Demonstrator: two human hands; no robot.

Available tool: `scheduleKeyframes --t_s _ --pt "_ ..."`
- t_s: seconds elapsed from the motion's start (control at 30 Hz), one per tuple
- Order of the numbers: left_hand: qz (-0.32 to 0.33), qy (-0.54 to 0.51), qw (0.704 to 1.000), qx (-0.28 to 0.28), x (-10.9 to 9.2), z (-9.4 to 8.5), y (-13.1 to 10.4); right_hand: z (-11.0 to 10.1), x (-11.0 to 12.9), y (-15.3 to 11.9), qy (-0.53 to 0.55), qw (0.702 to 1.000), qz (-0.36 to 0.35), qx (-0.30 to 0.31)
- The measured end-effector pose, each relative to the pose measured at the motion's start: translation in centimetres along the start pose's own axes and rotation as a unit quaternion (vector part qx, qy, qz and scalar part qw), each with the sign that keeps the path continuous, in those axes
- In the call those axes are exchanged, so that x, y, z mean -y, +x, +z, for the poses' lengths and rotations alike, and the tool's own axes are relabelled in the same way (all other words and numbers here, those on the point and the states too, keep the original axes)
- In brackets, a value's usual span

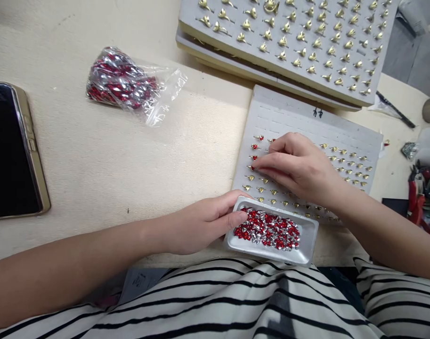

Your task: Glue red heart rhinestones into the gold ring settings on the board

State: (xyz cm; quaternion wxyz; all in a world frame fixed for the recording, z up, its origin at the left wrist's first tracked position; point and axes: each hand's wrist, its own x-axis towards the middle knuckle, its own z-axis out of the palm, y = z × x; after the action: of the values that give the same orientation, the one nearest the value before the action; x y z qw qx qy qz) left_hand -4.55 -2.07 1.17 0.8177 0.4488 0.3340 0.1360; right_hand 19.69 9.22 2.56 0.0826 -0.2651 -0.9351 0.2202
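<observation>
a pale wooden table (pixel 73 160) forms the work surface. at its far right side sits a stack of grey boards (pixel 222 41), the top one set with rows of gold-coloured rings. a single grey board (pixel 288 120) lies flat in front of that stack, with slots across its face and a handwritten mark near its far edge. a dark-screened phone (pixel 13 150) with a gold-coloured edge lies at far left, partly out of view. the right hand (pixel 303 167) is over the single board, fingers bent and bunched, its fingertips at a ring in the leftmost column; whether anything is pinched between them cannot be told. the left hand (pixel 204 223) grips the left end of a shallow tray (pixel 308 235), thumb over the rim; the tray overlaps the board's near edge. a clear bag (pixel 123 82) of red and silver pieces rests on the table, well apart from both hands. the gold rings (pixel 325 146) on the single board stand in rows; several at upper left show red in their heads, those below plain gold. loose red stones (pixel 271 228) with silver backs are heaped inside the tray.
</observation>
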Motion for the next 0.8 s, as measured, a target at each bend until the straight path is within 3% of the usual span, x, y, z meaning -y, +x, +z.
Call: scheduleKeyframes --t_s 0.6,0.8 --pt "-0.001 -0.009 1.000 0.004 0.0 0.0 0.0 0.3 -0.1 -0.3 -0.004 1.000 -0.003 -0.009" --pt "0.007 -0.015 1.000 -0.003 0.0 0.0 0.0 -1.4 1.3 -1.1 -0.024 0.999 0.020 -0.009"
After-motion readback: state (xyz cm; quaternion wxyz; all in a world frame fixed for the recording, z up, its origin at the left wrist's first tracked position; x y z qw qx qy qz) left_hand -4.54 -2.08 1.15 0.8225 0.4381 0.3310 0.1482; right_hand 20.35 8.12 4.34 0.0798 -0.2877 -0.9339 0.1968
